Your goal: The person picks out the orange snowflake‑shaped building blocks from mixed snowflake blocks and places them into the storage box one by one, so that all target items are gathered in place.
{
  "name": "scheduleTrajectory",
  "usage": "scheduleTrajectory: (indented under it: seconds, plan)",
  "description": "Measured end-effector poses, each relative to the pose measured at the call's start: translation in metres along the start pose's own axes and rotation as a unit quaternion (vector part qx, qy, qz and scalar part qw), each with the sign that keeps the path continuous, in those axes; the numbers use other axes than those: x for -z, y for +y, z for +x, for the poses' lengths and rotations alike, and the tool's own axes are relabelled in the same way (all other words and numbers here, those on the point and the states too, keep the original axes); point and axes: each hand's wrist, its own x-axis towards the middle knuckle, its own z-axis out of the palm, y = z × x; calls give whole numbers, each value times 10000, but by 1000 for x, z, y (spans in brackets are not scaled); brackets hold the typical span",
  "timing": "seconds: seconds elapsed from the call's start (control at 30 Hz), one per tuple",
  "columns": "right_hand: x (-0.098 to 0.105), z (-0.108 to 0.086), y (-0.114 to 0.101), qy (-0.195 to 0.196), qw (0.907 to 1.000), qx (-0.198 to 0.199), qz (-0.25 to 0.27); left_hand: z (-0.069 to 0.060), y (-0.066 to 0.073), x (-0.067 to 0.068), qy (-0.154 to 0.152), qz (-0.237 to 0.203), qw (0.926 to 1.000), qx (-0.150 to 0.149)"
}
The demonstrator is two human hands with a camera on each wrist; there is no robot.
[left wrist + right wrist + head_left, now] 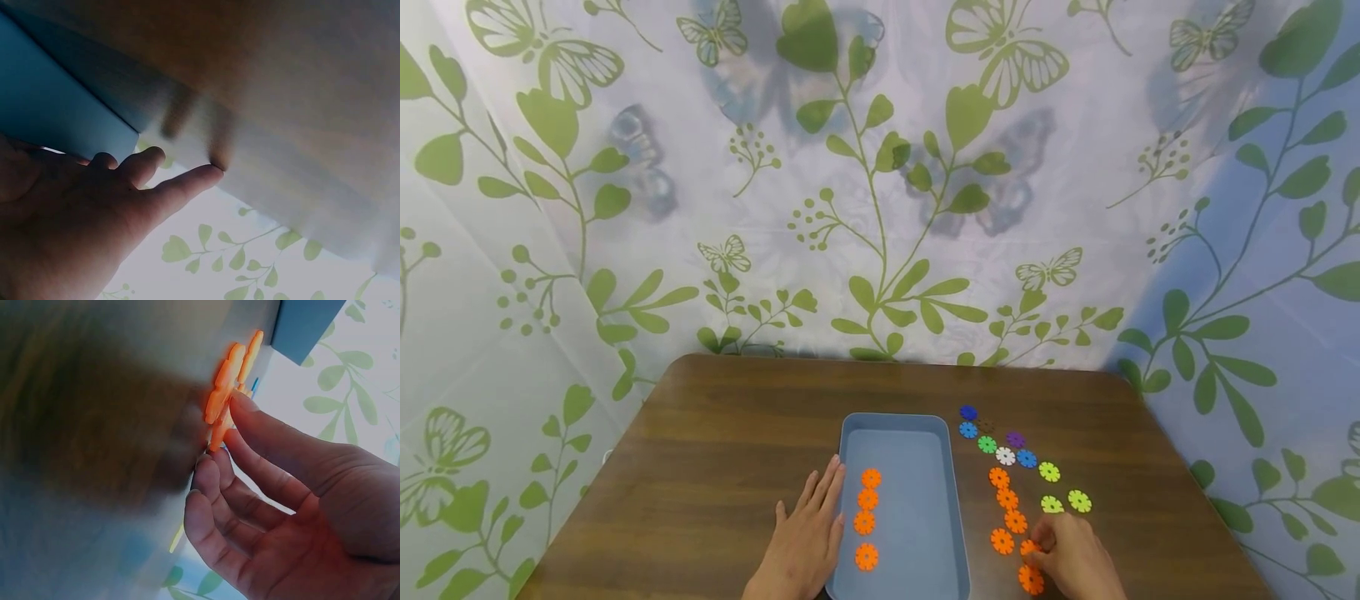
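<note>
My left hand [802,533] lies along the left side of a blue-grey tray [956,500], fingers straight and touching its rim. Inside the tray, several orange notched plastic discs [865,522] form a column near that side. Right of the tray, my right hand [1075,554] is low over the table and pinches an orange notched disc [220,434] between thumb and index finger. Other orange discs [1002,542] lie flat around those fingertips. In the left wrist view the left hand [94,212] has its fingers extended beside the tray wall [56,94].
Beyond the right hand lie yellow-green discs [1049,472], a white disc [1005,456], a green disc [987,444], blue discs [968,429], a purple disc [1016,439] and a brown disc [985,426]. The brown wooden table [722,433] ends at a leaf-patterned curtain [895,208].
</note>
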Motion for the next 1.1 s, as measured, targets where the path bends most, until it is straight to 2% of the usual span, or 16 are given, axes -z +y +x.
scheduleTrajectory:
  seconds: [0.13, 0.33, 0.73, 0.9, 1.03, 1.1]
  plan:
    - [0, 0, 0, 34, 10000, -11, 86, 0, -2, -3, 136, 70, 9999, -80]
    - [1, -1, -1, 60, 9998, -50, 173, 0, 0, 0, 30, 8, 10000, -20]
    - [3, -4, 1, 266, 9990, 323, 152, 1, -2, -2, 102, 49, 9999, -108]
    - [3, -6, 2, 374, 9980, 459, 234, 1, -7, -9, 268, 62, 9994, -187]
    - [3, -8, 2, 476, 9970, 528, 299, 1, -11, -15, 326, 13, 9994, -126]
    - [3, -8, 2, 559, 9964, 557, 315, 1, -9, -12, 255, 28, 9997, -58]
